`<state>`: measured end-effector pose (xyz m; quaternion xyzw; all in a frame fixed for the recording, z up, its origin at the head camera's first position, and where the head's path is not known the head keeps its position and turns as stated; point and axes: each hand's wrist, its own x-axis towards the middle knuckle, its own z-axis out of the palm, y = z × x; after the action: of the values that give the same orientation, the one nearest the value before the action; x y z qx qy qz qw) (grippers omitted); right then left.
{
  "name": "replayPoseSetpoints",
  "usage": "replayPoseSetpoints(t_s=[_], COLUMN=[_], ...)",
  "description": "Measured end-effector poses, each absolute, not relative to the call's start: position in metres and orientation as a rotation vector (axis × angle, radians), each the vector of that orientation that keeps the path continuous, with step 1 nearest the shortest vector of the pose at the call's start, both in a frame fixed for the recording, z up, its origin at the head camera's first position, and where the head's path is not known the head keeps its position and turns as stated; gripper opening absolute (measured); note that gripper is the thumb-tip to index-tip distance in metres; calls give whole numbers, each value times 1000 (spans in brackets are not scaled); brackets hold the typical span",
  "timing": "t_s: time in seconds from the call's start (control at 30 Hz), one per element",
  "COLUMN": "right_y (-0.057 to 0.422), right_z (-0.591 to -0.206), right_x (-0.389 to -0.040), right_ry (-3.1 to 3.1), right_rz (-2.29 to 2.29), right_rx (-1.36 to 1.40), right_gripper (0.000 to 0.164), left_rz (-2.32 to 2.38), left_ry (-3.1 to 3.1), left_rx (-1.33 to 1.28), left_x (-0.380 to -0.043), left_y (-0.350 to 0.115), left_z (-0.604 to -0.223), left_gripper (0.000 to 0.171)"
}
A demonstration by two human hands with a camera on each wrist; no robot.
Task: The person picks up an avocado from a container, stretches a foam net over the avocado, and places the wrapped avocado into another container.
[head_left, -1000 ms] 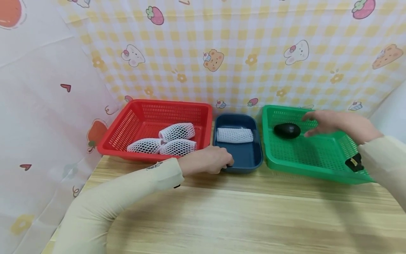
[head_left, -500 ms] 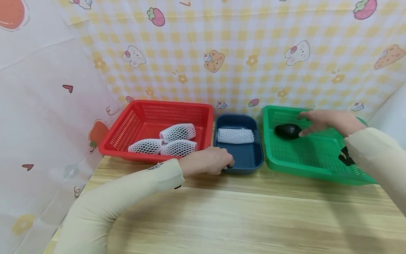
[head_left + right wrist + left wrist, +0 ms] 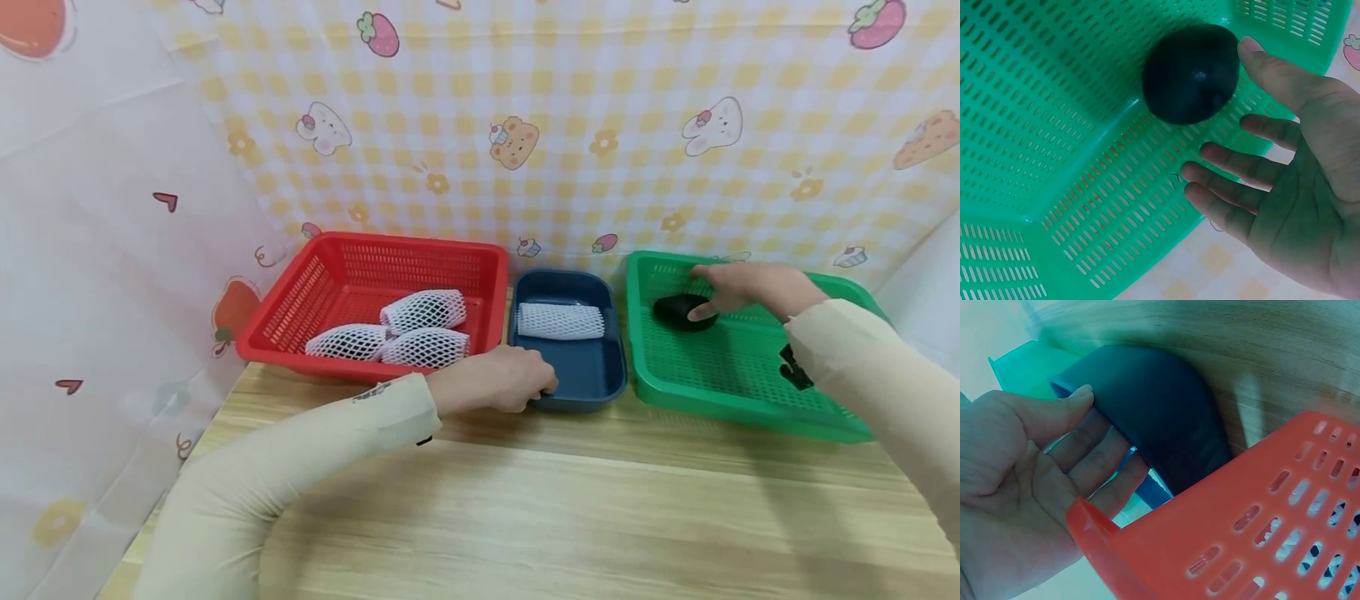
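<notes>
My left hand (image 3: 498, 379) grips the near left rim of a small navy-blue plastic basin (image 3: 577, 375). In the left wrist view the thumb (image 3: 1072, 409) lies on the outer wall while the fingers reach over the rim to the inside. A white foam net sleeve (image 3: 561, 322) lies in the basin. My right hand (image 3: 742, 287) reaches into the green basket (image 3: 750, 408), its fingers spread beside a smooth black egg-shaped item (image 3: 669, 310). The right wrist view shows the thumb tip right at the edge of that item (image 3: 1188, 75), with the other fingers apart from it.
To the left stands a red slotted basket (image 3: 412, 243) with several dark items in white foam nets (image 3: 426, 347). All three containers sit side by side on a wooden table (image 3: 562, 517), close against a checkered cloth (image 3: 450, 100).
My right hand has moved left and over the black item, now partly covering it in the head view. The left hand keeps its grip on the basin rim.
</notes>
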<state>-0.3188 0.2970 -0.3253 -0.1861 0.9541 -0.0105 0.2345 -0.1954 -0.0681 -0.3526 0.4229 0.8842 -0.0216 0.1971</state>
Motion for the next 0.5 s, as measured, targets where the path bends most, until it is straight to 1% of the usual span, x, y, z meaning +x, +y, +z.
replayPoseSetpoints(t_s=[0.4, 0.5], right_y=[292, 291], right_z=[-348, -353], right_x=[-321, -321], right_ry=[2544, 2533], right_rz=[-48, -34], right_rx=[-495, -495], right_gripper=[95, 94], left_rz=[-70, -64], left_ry=[2472, 2470], left_rx=[1175, 1173], left_x=[-195, -195], left_y=[-68, -68], left_z=[-350, -351], left_gripper=[35, 35])
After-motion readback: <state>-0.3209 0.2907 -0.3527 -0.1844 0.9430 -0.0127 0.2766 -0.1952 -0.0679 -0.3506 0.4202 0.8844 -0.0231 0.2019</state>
